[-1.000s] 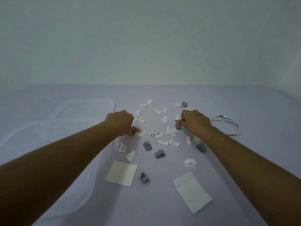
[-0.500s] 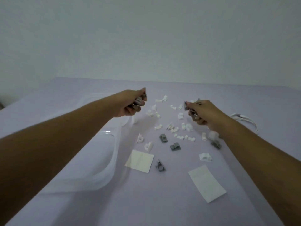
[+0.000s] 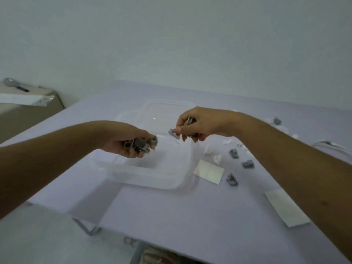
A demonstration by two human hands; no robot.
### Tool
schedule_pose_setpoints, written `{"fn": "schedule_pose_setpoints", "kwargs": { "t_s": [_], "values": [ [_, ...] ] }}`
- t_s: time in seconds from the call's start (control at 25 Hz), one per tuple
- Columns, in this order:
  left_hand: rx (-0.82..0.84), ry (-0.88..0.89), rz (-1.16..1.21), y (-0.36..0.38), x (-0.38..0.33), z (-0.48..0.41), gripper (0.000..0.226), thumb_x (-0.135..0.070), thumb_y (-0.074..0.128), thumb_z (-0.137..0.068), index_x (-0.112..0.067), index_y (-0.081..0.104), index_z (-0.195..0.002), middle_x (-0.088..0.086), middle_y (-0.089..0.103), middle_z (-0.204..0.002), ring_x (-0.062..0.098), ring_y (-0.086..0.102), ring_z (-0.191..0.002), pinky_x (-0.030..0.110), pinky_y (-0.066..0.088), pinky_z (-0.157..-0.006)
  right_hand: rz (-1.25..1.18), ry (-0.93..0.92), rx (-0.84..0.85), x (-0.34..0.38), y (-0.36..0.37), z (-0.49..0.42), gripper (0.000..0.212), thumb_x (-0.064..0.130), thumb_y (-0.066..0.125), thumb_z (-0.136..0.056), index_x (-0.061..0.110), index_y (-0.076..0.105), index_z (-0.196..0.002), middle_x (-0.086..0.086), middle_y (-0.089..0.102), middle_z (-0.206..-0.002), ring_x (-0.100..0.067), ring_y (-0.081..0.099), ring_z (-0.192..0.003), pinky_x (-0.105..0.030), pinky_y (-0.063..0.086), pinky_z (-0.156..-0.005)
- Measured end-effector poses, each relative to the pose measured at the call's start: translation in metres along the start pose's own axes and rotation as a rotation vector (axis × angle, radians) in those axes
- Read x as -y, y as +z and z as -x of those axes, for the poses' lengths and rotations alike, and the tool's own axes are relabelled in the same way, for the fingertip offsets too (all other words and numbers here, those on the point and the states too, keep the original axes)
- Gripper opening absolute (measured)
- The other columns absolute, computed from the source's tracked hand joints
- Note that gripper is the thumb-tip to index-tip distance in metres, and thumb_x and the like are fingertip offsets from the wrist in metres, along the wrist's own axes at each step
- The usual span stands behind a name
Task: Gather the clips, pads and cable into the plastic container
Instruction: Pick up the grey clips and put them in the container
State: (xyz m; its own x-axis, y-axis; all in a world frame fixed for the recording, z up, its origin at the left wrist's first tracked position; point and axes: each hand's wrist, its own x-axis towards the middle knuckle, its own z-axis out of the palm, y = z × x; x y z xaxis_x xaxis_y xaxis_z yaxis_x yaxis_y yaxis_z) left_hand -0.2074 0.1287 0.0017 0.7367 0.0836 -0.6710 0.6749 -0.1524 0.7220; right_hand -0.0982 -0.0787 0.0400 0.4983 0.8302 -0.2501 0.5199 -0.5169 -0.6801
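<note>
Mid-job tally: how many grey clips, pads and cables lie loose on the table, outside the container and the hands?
Grey clips: 4
Pads: 2
Cable: 1
Total: 7 in view; white clips too blurred to count.

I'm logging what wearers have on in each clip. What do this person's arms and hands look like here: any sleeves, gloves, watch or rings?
Both forearms are bare as far as the frame shows: no sleeves or cuffs in view. The left hand and right hand are ungloved. No watch, bracelet or band shows at either wrist, and no rings are visible on the fingers, though the picture is soft and some are curled out of sight.
</note>
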Motion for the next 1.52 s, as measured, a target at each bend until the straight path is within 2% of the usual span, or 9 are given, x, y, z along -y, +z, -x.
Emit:
{"fn": "schedule_pose_setpoints", "kwargs": {
  "t_s": [0.16, 0.32, 0.48, 0.64, 0.76, 1.04, 1.2, 1.32, 1.52],
  "values": [
    [-0.085, -0.057, -0.261, 0.012, 0.012, -0.006, 0.022, -0.029, 0.053, -0.096, -0.015, 0.07, -0.097, 0.001, 0.069, -0.086, 0.012, 0.062, -0.07, 0.019, 0.052, -0.062, 0.774, -0.162, 0.017, 0.027, 0.03, -0.021, 0.02, 0.037, 0.065, -0.087, 0.017, 0.063, -0.087, 0.004, 0.064, -0.084, -0.01, 0.056, -0.072, -0.023, 0.042, -0.058],
    [-0.107, -0.049, -0.316, 0.027, 0.005, -0.001, 0.03, -0.028, 0.057, -0.094, -0.007, 0.069, -0.111, 0.005, 0.066, -0.092, 0.014, 0.061, -0.067, 0.019, 0.053, -0.052, 0.923, -0.071, 0.195, 0.034, 0.048, -0.025, 0.007, 0.026, 0.068, -0.086, 0.018, 0.067, -0.087, 0.005, 0.068, -0.082, -0.012, 0.067, -0.077, -0.017, 0.041, -0.052],
    [-0.057, -0.038, -0.265, 0.03, -0.001, 0.009, 0.04, -0.03, 0.055, -0.095, -0.002, 0.062, -0.123, 0.01, 0.059, -0.101, 0.02, 0.061, -0.072, 0.03, 0.056, -0.074, 0.886, -0.013, 0.266, 0.041, 0.043, -0.024, 0.016, 0.03, 0.074, -0.08, 0.021, 0.07, -0.093, 0.007, 0.071, -0.086, -0.011, 0.069, -0.084, -0.02, 0.046, -0.062],
    [-0.052, -0.006, -0.232, 0.034, -0.003, 0.015, 0.037, -0.022, 0.05, -0.098, 0.001, 0.056, -0.126, 0.015, 0.059, -0.114, 0.024, 0.062, -0.082, 0.035, 0.054, -0.086, 0.828, -0.017, 0.336, 0.041, 0.039, -0.024, 0.025, 0.028, 0.074, -0.081, 0.021, 0.072, -0.105, 0.012, 0.074, -0.086, -0.011, 0.07, -0.092, -0.029, 0.052, -0.088],
    [-0.025, 0.021, -0.23, 0.042, -0.007, 0.021, 0.032, -0.011, 0.048, -0.098, 0.002, 0.058, -0.125, 0.016, 0.065, -0.125, 0.027, 0.065, -0.087, 0.032, 0.057, -0.079, 0.685, -0.031, 0.294, 0.037, 0.03, -0.015, 0.016, 0.02, 0.071, -0.084, 0.018, 0.074, -0.1, 0.021, 0.07, -0.063, -0.005, 0.071, -0.085, -0.022, 0.052, -0.077],
    [-0.27, 0.154, -0.642, 0.065, -0.021, 0.037, 0.021, -0.019, 0.053, -0.096, -0.013, 0.067, -0.11, 0.003, 0.073, -0.107, 0.023, 0.071, -0.097, 0.032, 0.056, -0.077, 0.286, -0.098, -0.208, -0.01, -0.03, 0.044, 0.012, 0.018, 0.069, -0.086, 0.01, 0.071, -0.094, 0.003, 0.075, -0.083, -0.005, 0.073, -0.076, -0.018, 0.047, -0.06],
    [-0.583, 0.657, -0.828, 0.103, -0.043, 0.038, 0.016, -0.02, 0.057, -0.093, -0.011, 0.067, -0.099, 0.005, 0.072, -0.093, 0.02, 0.071, -0.078, 0.029, 0.058, -0.064, 0.323, 0.122, -0.37, -0.08, -0.044, 0.074, 0.007, 0.013, 0.071, -0.084, 0.007, 0.07, -0.086, -0.002, 0.072, -0.073, -0.004, 0.069, -0.062, -0.026, 0.051, -0.062],
    [-0.536, 0.855, -0.963, 0.156, -0.044, 0.019, 0.023, -0.033, 0.064, -0.089, -0.012, 0.066, -0.099, 0.003, 0.069, -0.093, 0.015, 0.064, -0.081, 0.028, 0.053, -0.071, 0.384, 0.205, -0.387, -0.116, -0.029, 0.085, 0.014, 0.024, 0.074, -0.082, 0.012, 0.067, -0.08, 0.0, 0.069, -0.072, -0.002, 0.065, -0.057, -0.021, 0.05, -0.056],
    [-0.477, 0.716, -1.218, 0.217, -0.021, -0.027, 0.05, -0.049, 0.055, -0.09, -0.012, 0.051, -0.124, 0.009, 0.054, -0.118, 0.028, 0.057, -0.108, 0.03, 0.041, -0.077, 0.495, 0.288, -0.399, -0.151, 0.001, 0.091, 0.036, 0.042, 0.073, -0.079, 0.014, 0.062, -0.1, -0.002, 0.057, -0.096, -0.019, 0.059, -0.081, -0.028, 0.046, -0.07]
  ]
}}
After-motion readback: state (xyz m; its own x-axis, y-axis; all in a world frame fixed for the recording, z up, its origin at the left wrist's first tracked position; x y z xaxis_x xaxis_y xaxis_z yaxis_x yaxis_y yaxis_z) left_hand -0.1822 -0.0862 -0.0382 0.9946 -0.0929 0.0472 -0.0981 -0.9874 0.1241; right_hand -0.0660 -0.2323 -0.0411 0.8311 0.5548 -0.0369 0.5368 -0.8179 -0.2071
